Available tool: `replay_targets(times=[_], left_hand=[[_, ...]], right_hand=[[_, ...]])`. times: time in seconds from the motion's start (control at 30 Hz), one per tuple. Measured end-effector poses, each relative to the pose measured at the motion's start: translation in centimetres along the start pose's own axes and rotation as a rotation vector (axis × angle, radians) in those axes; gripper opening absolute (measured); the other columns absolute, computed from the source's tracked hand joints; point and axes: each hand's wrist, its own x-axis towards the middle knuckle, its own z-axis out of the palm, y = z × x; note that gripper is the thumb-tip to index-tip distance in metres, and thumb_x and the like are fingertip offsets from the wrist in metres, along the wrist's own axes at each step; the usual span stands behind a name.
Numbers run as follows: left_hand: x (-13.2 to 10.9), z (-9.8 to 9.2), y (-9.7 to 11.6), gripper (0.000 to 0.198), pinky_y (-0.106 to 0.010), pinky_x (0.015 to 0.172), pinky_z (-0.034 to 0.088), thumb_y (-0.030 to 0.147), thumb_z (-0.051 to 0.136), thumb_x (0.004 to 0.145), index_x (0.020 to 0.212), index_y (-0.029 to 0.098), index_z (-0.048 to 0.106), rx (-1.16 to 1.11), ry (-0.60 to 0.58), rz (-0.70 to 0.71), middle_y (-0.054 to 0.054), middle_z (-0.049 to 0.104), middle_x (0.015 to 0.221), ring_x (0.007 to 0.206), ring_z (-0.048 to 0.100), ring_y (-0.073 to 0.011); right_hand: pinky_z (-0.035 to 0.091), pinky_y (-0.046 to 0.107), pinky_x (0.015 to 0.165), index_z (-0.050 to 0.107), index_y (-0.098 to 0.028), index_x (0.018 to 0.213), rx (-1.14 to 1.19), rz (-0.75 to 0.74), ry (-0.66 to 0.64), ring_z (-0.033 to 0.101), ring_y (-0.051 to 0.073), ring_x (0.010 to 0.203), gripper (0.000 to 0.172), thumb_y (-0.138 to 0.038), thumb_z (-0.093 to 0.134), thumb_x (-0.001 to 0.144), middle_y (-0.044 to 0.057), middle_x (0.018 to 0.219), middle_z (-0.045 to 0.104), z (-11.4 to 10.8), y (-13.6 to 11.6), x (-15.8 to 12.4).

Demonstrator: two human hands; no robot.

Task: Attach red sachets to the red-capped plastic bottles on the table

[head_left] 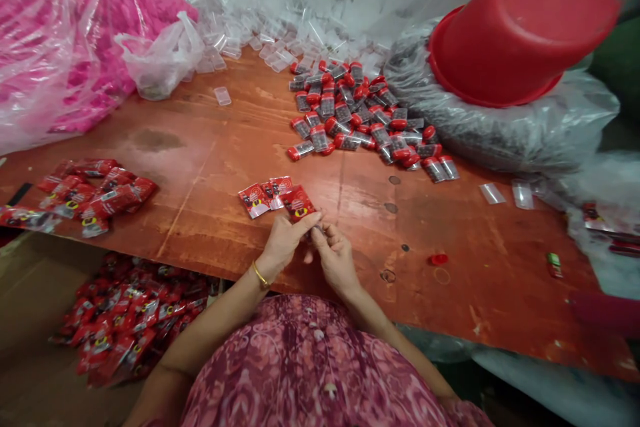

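Each grip, left hand (284,243) and right hand (336,257), pinches one tiny greyish piece (319,229); loosened, it could drop past the reddish wooden worktop (210,147) edge just below.

One upturned red basin (520,33) counted; at least three loose red sachets (273,199); one stray red cap (439,258); two flat clear cases (493,193) noted at right; heaped red-capped vials (360,120) left uncounted.

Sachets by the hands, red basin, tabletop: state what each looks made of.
Sachets: probably glossy printed plastic film; they glint and crinkle.
Red basin: moulded plastic, one even colour with a smooth, soft sheen.
Tabletop: wood or plywood board, reddish-brown and fairly matte, with grain lines and dark stains showing.
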Motion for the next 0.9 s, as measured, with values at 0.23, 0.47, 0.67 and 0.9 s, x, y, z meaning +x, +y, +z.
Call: replay_targets(times=[0.23,0.47,0.67,0.9], left_hand=[[-0.4,0.0,0.4,0.04,-0.019,0.033,0.034,0.052,0.065,0.069,0.061,0.015,0.054,0.129,-0.141,-0.001,0.004,0.048,0.045,0.035,0.044,-0.0073],[-0.6,-0.7,0.2,0.037,-0.021,0.052,0.041,0.05,0.068,0.067,0.065,0.014,0.059,0.081,-0.083,0.115,0.002,0.055,0.056,0.052,0.048,-0.0082],[-0.9,-0.9,0.7,0.039,-0.02,0.048,0.038,0.052,0.069,0.066,0.066,0.014,0.059,-0.053,-0.02,0.116,0.002,0.056,0.056,0.049,0.047,-0.0081],[-0.5,-1.4,0.6,0.04,-0.022,0.054,0.044,0.044,0.077,0.058,0.08,0.013,0.064,-0.159,0.022,0.047,-0.002,0.065,0.068,0.058,0.056,-0.0107]], right_hand=[[0.037,0.018,0.036,0.055,-0.019,0.082,0.03,-0.012,0.043,0.046,0.006,0.033,0.034,-0.052,0.06,0.077,-0.007,0.051,0.056,-0.3,-0.3,0.1],[0.032,0.017,0.032,0.056,-0.018,0.078,-0.032,-0.024,0.031,0.041,0.004,0.031,0.035,-0.052,0.062,0.075,-0.007,0.05,0.054,-0.9,-1.8,1.2],[0.037,0.018,0.034,0.057,-0.019,0.075,0.01,-0.002,-0.119,0.046,0.005,0.034,0.036,-0.054,0.064,0.072,-0.005,0.058,0.059,0.2,-2.0,1.5],[0.047,0.022,0.047,0.062,-0.02,0.08,-0.014,0.035,-0.228,0.057,0.01,0.044,0.034,-0.052,0.067,0.071,-0.003,0.058,0.064,-0.5,-1.0,1.2]])
